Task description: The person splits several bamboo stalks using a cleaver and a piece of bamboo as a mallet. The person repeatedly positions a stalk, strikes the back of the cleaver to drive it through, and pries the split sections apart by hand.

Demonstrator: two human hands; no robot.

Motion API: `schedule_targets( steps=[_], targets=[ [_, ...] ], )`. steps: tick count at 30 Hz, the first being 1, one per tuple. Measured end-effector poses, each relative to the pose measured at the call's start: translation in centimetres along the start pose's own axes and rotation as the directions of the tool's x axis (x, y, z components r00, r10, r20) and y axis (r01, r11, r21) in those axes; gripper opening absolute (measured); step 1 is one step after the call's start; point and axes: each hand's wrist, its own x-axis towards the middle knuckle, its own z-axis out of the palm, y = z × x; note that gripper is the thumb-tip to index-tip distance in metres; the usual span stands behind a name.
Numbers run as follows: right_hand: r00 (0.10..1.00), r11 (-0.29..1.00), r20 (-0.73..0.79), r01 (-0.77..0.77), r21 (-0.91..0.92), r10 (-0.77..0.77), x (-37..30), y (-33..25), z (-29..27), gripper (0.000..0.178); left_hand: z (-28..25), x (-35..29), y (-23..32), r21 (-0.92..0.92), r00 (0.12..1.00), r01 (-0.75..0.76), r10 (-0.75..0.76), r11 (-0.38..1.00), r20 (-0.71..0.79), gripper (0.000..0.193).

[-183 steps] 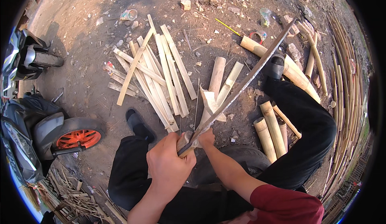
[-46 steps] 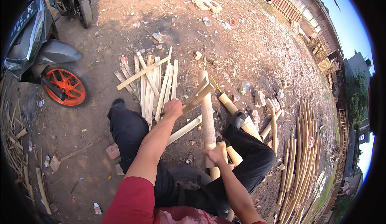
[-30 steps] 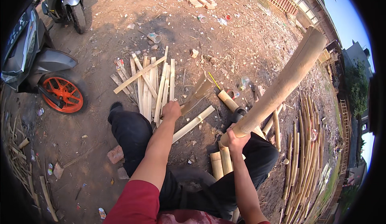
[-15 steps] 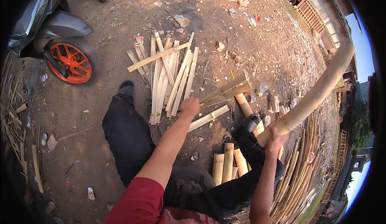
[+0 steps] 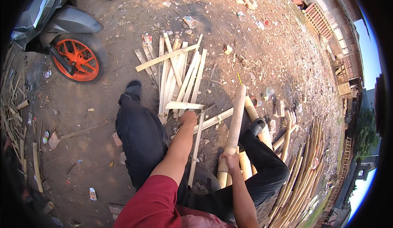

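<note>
My left hand (image 5: 188,119) is closed in a fist low over the ground; what it grips is hidden by the fingers. Just beyond its knuckles is a split bamboo piece (image 5: 184,105), and a narrow bamboo strip (image 5: 196,150) slants down beside it toward my lap. My right hand (image 5: 230,161) wraps round the near part of a thick bamboo pole (image 5: 236,121), which points up and away from me. Past my left hand, several split bamboo slats (image 5: 166,85) lie in a loose pile. A longer split length (image 5: 215,120) rests on the ground between my hands.
Short bamboo sections (image 5: 245,165) stand or lie by my bent right leg (image 5: 262,158). Another bamboo length (image 5: 262,125) lies near my right shoe. Long poles (image 5: 301,175) are heaped at the right. A motorbike with an orange wheel (image 5: 76,59) stands at the far left. Litter dots the dirt.
The thick pole has come down and left with my right hand, from the upper right. The split pieces by my left hand have parted and turned; that hand has shifted slightly nearer.
</note>
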Motion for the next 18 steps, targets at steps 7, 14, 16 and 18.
schedule_targets(
  steps=[7, 14, 16, 18],
  targets=[
    [0.926, 0.698, -0.286, -0.036, -0.715, -0.246, 1.8, 6.3, 1.1, 0.082, -8.8, -4.1, 1.9, 0.043, 0.991, -0.118, 0.115, 0.992, 0.071, 0.038],
    [0.976, 0.826, 0.121, -0.085, -0.557, 0.182, -3.2, 4.7, 15.9, 0.095, -24.7, -9.4, 3.4, 0.077, 0.992, -0.110, 0.114, 0.991, -0.054, 0.037],
    [0.986, 0.738, 0.121, -0.001, -0.674, 0.112, -3.6, 6.1, 17.6, 0.086, -28.7, -11.7, 2.8, 0.144, 0.968, -0.131, 0.158, 0.981, -0.196, 0.041],
    [0.991, 0.705, 0.123, 0.049, -0.707, 0.054, -2.7, 7.6, 17.9, 0.077, -31.4, -13.1, 2.1, 0.078, 0.961, -0.128, 0.143, 0.989, -0.235, 0.042]
  ],
)
